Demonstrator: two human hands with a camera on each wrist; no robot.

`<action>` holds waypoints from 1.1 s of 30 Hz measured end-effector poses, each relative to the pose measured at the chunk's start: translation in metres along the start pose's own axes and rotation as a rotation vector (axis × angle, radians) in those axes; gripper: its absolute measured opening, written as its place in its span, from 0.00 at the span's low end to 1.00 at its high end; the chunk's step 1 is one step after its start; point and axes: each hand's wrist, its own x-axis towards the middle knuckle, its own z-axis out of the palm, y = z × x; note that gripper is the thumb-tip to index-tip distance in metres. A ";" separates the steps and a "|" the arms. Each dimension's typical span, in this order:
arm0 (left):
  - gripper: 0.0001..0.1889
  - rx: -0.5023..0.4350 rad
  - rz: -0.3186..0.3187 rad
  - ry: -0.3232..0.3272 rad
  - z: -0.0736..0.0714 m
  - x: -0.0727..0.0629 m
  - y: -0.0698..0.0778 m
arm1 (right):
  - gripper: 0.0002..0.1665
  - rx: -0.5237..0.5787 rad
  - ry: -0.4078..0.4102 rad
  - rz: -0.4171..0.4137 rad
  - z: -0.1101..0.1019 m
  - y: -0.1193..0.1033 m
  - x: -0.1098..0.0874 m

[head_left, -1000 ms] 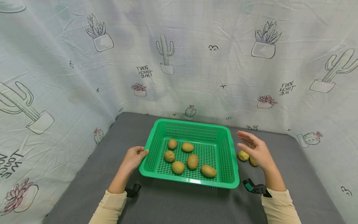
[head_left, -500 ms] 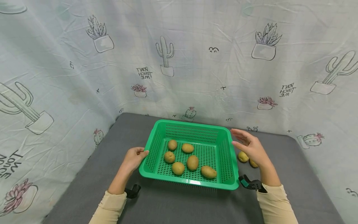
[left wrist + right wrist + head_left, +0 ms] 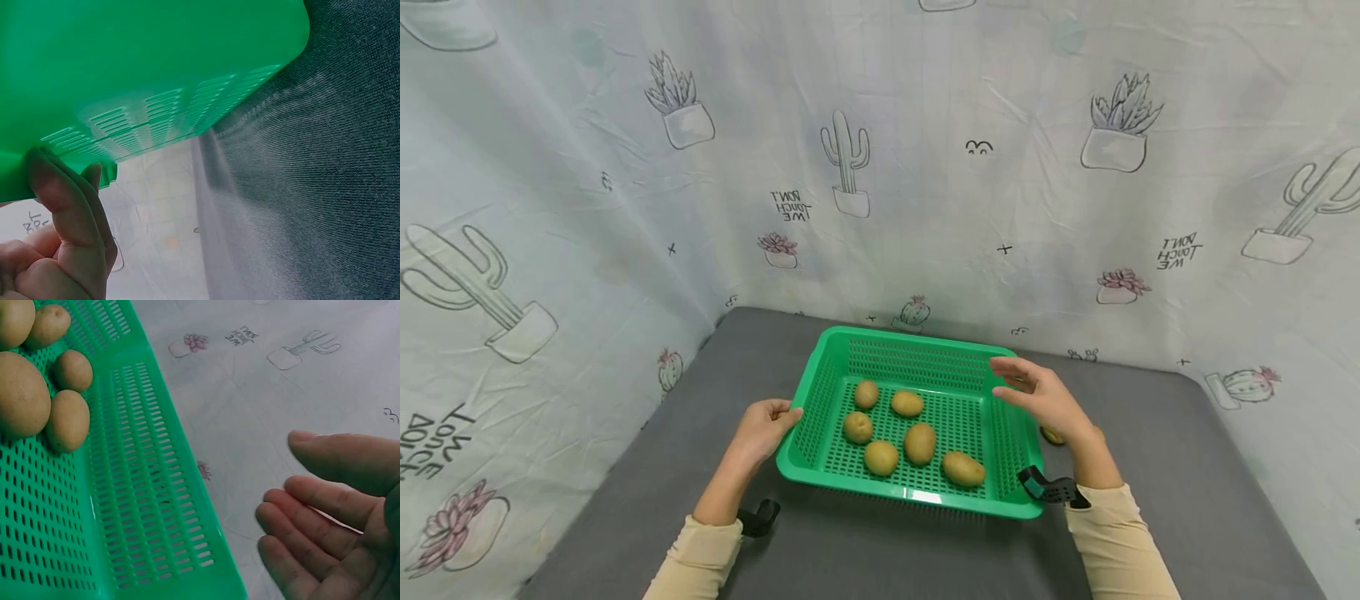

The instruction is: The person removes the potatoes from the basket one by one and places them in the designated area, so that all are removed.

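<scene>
A green plastic basket (image 3: pixel 880 490) with slotted walls holds several potatoes (image 3: pixel 920 443), spread over its left and front floor. My left hand (image 3: pixel 760 435) grips the left rim, thumb on top; in the left wrist view its fingers (image 3: pixel 72 206) lie against the outside of the basket wall. My right hand (image 3: pixel 1043 402) is raised at the right rim, overlapping it in the head view. Its fingers are relaxed and slightly bent, with nothing between them and the thumb, and the right wrist view shows a gap between hand and basket.
On the grey tabletop (image 3: pixel 880 554), right of the basket, a yellow potato (image 3: pixel 1053 436) lies mostly hidden by my right wrist. A white curtain (image 3: pixel 925 208) printed with cacti hangs behind the table and along both sides.
My right hand has moved left from over the potatoes beside the basket to the basket's right rim. My left hand keeps its grip. The head view has tilted slightly up.
</scene>
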 end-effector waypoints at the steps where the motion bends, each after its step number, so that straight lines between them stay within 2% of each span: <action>1: 0.24 -0.002 0.000 -0.003 0.000 0.000 0.000 | 0.32 -0.004 -0.023 0.010 0.001 0.001 0.001; 8: 0.23 -0.013 -0.025 -0.003 0.003 -0.002 -0.004 | 0.32 -0.021 -0.140 0.035 0.007 0.001 0.008; 17: 0.25 0.011 -0.016 -0.008 0.003 -0.002 -0.002 | 0.32 -0.008 -0.199 0.089 0.015 0.004 0.016; 22: 0.25 0.008 -0.014 -0.011 0.003 -0.002 -0.002 | 0.30 -0.034 -0.259 0.083 0.016 0.007 0.021; 27: 0.26 -0.006 -0.008 -0.014 0.003 -0.001 -0.001 | 0.31 -0.053 -0.350 0.074 0.012 0.006 0.026; 33: 0.26 -0.007 -0.010 -0.012 0.000 0.000 0.000 | 0.33 -0.009 -0.489 0.089 0.009 0.002 0.032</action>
